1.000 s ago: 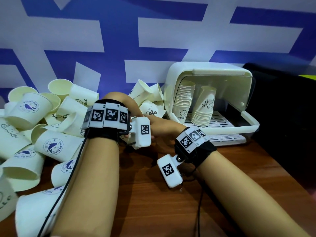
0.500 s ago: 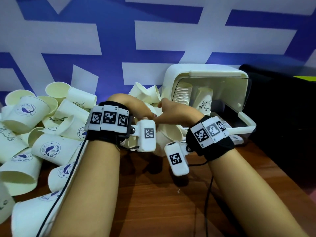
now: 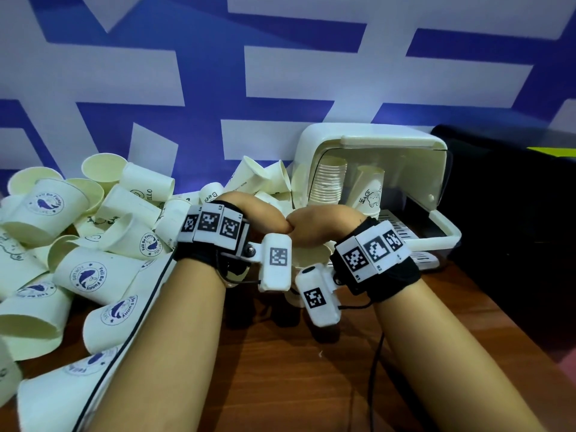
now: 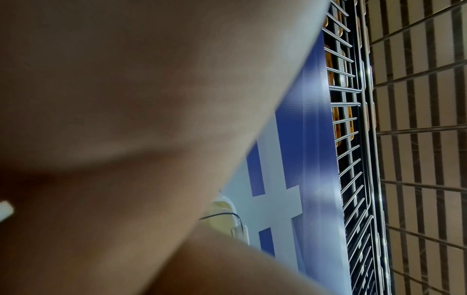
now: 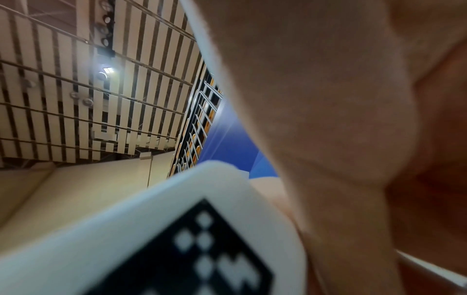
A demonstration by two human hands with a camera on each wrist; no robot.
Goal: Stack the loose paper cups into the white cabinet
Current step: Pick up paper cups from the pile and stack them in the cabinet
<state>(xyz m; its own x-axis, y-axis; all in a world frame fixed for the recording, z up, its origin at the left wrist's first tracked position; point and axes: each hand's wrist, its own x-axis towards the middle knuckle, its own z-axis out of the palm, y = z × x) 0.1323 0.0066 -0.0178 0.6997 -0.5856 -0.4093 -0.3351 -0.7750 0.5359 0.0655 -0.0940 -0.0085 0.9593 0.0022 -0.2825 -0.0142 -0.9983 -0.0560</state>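
Observation:
My left hand and right hand meet knuckle to knuckle above the table, in front of the white cabinet. Both curl downward over cream paper cups that hang beneath them; the fingers themselves are hidden. The cabinet's lid is up. Inside it stands a tall nested stack of cups, with a shorter leaning stack beside it. Loose cups lie heaped on the left. Both wrist views show mostly blurred palm.
The brown wooden table lies bare under my forearms. More loose cups lean against the blue-and-white wall beside the cabinet. A black surface borders the table on the right. The left wrist camera's marker block fills the right wrist view's bottom.
My right hand has lifted from beside the cabinet with a cup and moved left to meet my left hand. Both hands are now higher and pressed together.

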